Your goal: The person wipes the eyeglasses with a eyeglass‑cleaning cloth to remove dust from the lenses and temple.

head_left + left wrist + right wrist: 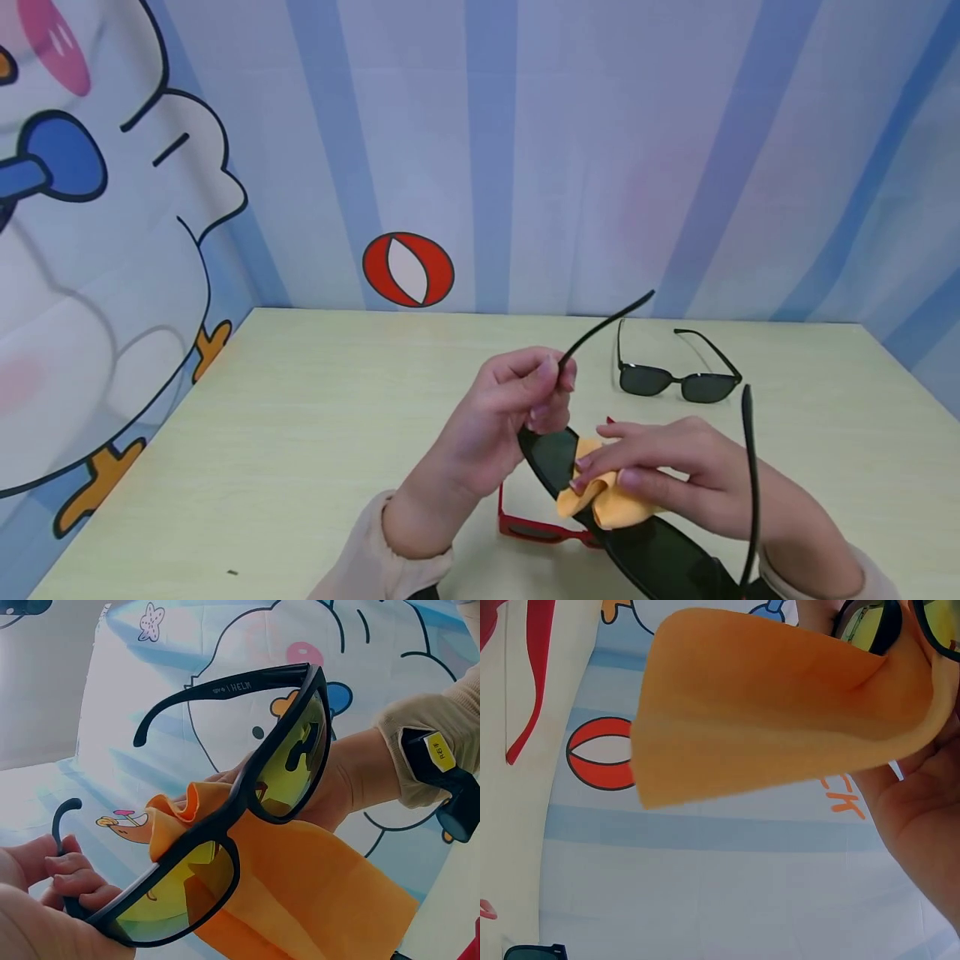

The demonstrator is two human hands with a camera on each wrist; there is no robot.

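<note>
A pair of black sunglasses is held up above the table, tilted, with both temples unfolded. My left hand grips one temple near its hinge, the fingers curled round it in the left wrist view. Between thumb and fingers, my right hand pinches an orange cloth against the sunglasses around the bridge and the inner part of a lens. A wide flap of the cloth hangs loose in the right wrist view. The left wrist view shows yellow-green reflections on the lenses.
Red-framed glasses lie on the table beneath the held pair, partly covered. Farther back on the right rests another pair of black sunglasses, temples unfolded. A printed backdrop stands behind the table and at its left.
</note>
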